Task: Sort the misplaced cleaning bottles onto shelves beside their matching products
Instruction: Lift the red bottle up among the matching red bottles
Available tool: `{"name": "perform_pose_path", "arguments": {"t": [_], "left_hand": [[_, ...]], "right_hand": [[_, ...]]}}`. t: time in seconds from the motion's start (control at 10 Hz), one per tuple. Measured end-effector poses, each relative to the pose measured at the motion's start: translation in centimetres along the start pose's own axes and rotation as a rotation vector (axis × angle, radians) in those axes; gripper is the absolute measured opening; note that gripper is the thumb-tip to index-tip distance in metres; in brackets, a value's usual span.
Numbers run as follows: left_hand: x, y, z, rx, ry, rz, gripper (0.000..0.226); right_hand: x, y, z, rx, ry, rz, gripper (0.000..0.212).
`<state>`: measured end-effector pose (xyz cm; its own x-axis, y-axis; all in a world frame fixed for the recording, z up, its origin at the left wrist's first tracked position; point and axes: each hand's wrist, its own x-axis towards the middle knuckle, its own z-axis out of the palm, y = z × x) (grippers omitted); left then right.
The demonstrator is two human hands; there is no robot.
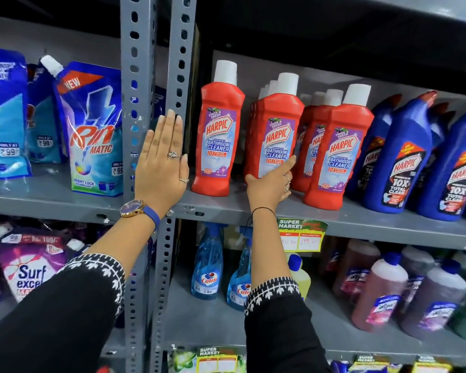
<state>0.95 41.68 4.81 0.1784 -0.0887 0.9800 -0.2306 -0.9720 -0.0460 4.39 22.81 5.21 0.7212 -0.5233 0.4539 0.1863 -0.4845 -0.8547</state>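
Several red Harpic bathroom cleaner bottles with white caps stand on the grey middle shelf [361,220]. One stands alone at the left [218,141]. My right hand [269,188] grips the lower front of the second red bottle [276,122], thumb at its left edge and index finger stretched up across the label. More red bottles [339,152] stand to its right. My left hand [161,162] lies flat and open against the grey perforated upright [137,63], holding nothing.
Blue Harpic toilet cleaner bottles [398,162] fill the right of the same shelf. Rin Matic pouches [94,130] stand in the left bay. Below are Colin spray bottles [207,270], a yellow bottle [303,278], brownish bottles [379,289] and Surf Excel packs [30,270].
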Motion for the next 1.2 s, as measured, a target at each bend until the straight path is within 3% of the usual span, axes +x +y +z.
{"name": "perform_pose_path", "arguments": {"t": [0.8, 1.0, 1.1, 1.2], "left_hand": [[0.0, -0.1, 0.2, 0.005, 0.016, 0.004, 0.057], [0.0, -0.1, 0.2, 0.003, 0.023, 0.005, 0.057], [0.0, -0.2, 0.2, -0.002, 0.027, 0.006, 0.057], [0.0, -0.2, 0.1, 0.004, 0.027, 0.010, 0.056]], "right_hand": [[-0.3, -0.2, 0.2, -0.021, 0.037, 0.009, 0.114], [-1.4, -0.4, -0.1, -0.004, 0.152, -0.119, 0.107], [-3.6, 0.5, 0.0, 0.120, 0.287, -0.296, 0.087], [-9.1, 4.2, 1.5, 0.237, 0.246, -0.547, 0.067]]}}
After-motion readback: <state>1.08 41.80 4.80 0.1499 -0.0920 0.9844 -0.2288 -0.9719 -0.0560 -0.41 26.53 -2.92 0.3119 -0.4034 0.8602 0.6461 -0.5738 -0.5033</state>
